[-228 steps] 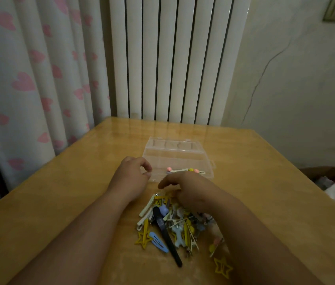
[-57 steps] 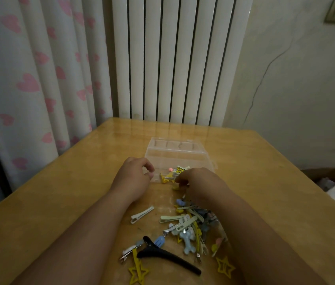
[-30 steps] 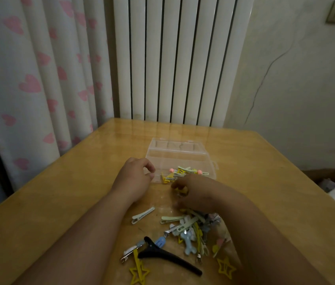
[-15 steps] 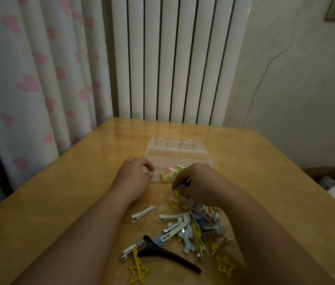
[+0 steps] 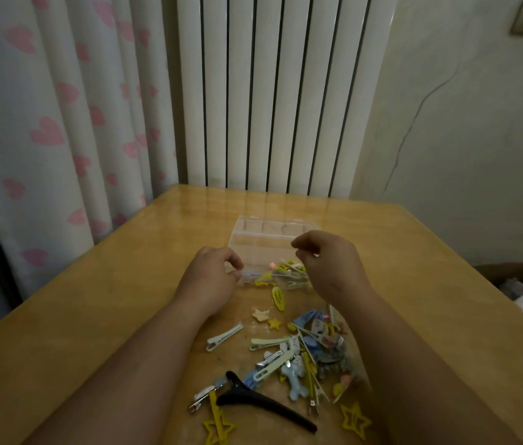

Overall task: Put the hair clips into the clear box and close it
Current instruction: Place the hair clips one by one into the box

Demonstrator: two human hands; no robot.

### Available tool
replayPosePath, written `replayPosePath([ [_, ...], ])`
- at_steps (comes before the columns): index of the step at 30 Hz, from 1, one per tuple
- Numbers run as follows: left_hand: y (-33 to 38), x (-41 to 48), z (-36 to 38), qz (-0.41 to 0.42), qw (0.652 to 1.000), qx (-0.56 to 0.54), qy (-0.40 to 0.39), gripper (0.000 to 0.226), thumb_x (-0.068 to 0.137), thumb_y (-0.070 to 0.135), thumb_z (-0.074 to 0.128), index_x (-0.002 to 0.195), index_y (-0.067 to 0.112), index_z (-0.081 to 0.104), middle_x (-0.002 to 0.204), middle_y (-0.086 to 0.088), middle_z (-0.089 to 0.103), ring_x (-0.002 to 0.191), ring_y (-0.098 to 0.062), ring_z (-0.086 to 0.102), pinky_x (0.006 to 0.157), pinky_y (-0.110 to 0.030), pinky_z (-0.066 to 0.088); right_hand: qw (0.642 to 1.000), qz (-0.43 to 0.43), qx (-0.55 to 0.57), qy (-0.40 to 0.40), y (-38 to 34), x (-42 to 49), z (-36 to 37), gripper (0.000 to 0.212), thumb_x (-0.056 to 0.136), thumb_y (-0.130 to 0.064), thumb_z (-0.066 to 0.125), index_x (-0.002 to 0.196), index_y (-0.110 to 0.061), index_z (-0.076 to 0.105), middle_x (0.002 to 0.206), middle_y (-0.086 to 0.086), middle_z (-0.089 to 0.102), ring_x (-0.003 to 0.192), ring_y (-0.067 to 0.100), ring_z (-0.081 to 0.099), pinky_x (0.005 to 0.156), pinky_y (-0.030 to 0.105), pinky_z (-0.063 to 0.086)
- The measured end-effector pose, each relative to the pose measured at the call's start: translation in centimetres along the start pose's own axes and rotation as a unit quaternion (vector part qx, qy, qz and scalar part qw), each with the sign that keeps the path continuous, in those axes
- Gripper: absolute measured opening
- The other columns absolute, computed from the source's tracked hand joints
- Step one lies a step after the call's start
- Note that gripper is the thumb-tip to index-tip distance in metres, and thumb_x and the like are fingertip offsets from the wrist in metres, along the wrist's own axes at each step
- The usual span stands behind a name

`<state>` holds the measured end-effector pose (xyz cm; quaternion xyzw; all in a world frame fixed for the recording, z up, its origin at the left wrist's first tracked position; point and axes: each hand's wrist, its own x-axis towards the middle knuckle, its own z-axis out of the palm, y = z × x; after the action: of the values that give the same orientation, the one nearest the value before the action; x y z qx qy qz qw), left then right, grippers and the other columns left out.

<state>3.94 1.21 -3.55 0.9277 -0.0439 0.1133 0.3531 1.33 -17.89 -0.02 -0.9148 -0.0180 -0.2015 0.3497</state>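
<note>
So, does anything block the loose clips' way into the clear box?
Nothing visible. The clear box lies open beyond the hair clips; the right hand hovers over it, the left hand holds its near corner.

— For the table [image 5: 119,316]?
— Varnished wood, smooth, glossy.
— And the box [image 5: 269,242]?
— Clear plastic, shiny.
— The clips [image 5: 269,342]?
— Coloured plastic mostly, some with bare metal; black clip [image 5: 263,403] matt.
— Behind?
— Soft matt cloth for the curtain [image 5: 61,123]; rough, cracked, matt coat on the wall [image 5: 472,139].
</note>
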Motion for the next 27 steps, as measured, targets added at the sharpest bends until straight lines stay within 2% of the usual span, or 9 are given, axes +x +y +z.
replayPosePath([
  [2, 0.0, 0.0, 0.0, 0.0, 1.0, 0.001, -0.001, 0.006, 0.088, 0.024, 0.064, 0.088, 0.03, 0.064, 0.109, 0.002, 0.049, 0.091, -0.017, 0.051, 0.075, -0.027, 0.038, 1.0, -0.014, -0.008, -0.018, -0.2, -0.4, -0.7, 0.018, 0.091, -0.013, 0.058, 0.1, -0.022, 0.072, 0.104, -0.002, 0.07, 0.093, 0.012, 0.061, 0.079, 0.022, 0.045],
  [4, 0.0, 0.0, -0.1, 0.001, 1.0, 0.001, 0.001, 0.007, 0.087, 0.024, 0.065, 0.088, 0.031, 0.064, 0.11, 0.001, 0.051, 0.092, -0.017, 0.053, 0.075, -0.026, 0.038, 0.996, -0.022, -0.034, -0.078, -0.7, -0.9, -1.1, 0.019, 0.091, -0.012, 0.058, 0.098, -0.022, 0.073, 0.101, -0.002, 0.07, 0.09, 0.011, 0.061, 0.078, 0.023, 0.047],
  [8, 0.2, -0.2, -0.3, 0.001, 1.0, -0.002, 0.0, 0.009, 0.087, 0.023, 0.063, 0.091, 0.031, 0.066, 0.114, -0.001, 0.054, 0.096, -0.02, 0.055, 0.076, -0.027, 0.039, 0.963, -0.041, -0.147, -0.22, -1.7, -1.5, -1.4, 0.027, 0.091, -0.009, 0.055, 0.106, -0.022, 0.073, 0.109, -0.002, 0.07, 0.099, 0.015, 0.063, 0.084, 0.027, 0.051],
  [11, 0.2, -0.4, -0.4, 0.0, 1.0, -0.005, -0.003, 0.012, 0.087, 0.023, 0.062, 0.094, 0.031, 0.068, 0.117, -0.001, 0.055, 0.098, -0.02, 0.056, 0.076, -0.028, 0.041, 0.94, -0.022, -0.181, -0.29, -1.7, -1.7, -1.6, 0.029, 0.091, -0.007, 0.057, 0.109, -0.023, 0.072, 0.115, -0.001, 0.068, 0.101, 0.017, 0.063, 0.084, 0.029, 0.052],
  [14, 0.2, -0.5, -0.4, -0.001, 1.0, -0.001, -0.002, 0.012, 0.087, 0.022, 0.063, 0.094, 0.031, 0.067, 0.117, -0.001, 0.054, 0.098, -0.019, 0.056, 0.076, -0.027, 0.04, 0.923, -0.005, -0.185, -0.339, -1.8, -1.8, -2.3, 0.025, 0.088, -0.026, 0.068, 0.113, -0.023, 0.07, 0.117, -0.003, 0.066, 0.1, 0.016, 0.062, 0.077, 0.027, 0.047],
  [17, 0.3, -0.4, -0.3, -0.006, 1.0, 0.002, 0.0, 0.012, 0.086, 0.022, 0.064, 0.092, 0.032, 0.066, 0.116, 0.0, 0.054, 0.098, -0.019, 0.056, 0.076, -0.027, 0.039, 0.905, 0.005, -0.219, -0.364, -2.0, -2.0, -2.9, 0.035, 0.086, -0.042, 0.066, 0.118, -0.029, 0.067, 0.123, -0.005, 0.062, 0.106, 0.017, 0.058, 0.08, 0.028, 0.044],
  [22, 0.2, -0.4, -0.2, -0.005, 1.0, 0.006, -0.001, 0.01, 0.086, 0.024, 0.065, 0.09, 0.032, 0.067, 0.115, 0.0, 0.054, 0.094, -0.018, 0.056, 0.074, -0.027, 0.04, 0.88, 0.01, -0.28, -0.384, -2.1, -2.1, -2.5, 0.044, 0.082, -0.036, 0.07, 0.126, -0.035, 0.06, 0.127, -0.005, 0.059, 0.108, 0.018, 0.057, 0.08, 0.028, 0.043],
  [25, 0.2, -0.4, -0.2, -0.006, 1.0, 0.005, -0.001, 0.009, 0.086, 0.024, 0.065, 0.091, 0.031, 0.067, 0.114, 0.0, 0.054, 0.091, -0.018, 0.056, 0.074, -0.027, 0.04, 0.878, 0.001, -0.274, -0.393, -2.1, -2.1, -2.3, 0.04, 0.081, -0.029, 0.072, 0.12, -0.035, 0.065, 0.121, -0.005, 0.062, 0.093, 0.014, 0.055, 0.076, 0.028, 0.045],
  [27, 0.2, -0.4, -0.2, -0.005, 1.0, 0.005, 0.0, 0.009, 0.086, 0.023, 0.065, 0.091, 0.031, 0.068, 0.113, 0.001, 0.054, 0.092, -0.018, 0.056, 0.074, -0.027, 0.039, 0.88, 0.002, -0.26, -0.398, -2.1, -2.1, -2.4, 0.034, 0.084, -0.024, 0.071, 0.117, -0.034, 0.067, 0.12, -0.003, 0.062, 0.092, 0.015, 0.058, 0.076, 0.028, 0.048],
])
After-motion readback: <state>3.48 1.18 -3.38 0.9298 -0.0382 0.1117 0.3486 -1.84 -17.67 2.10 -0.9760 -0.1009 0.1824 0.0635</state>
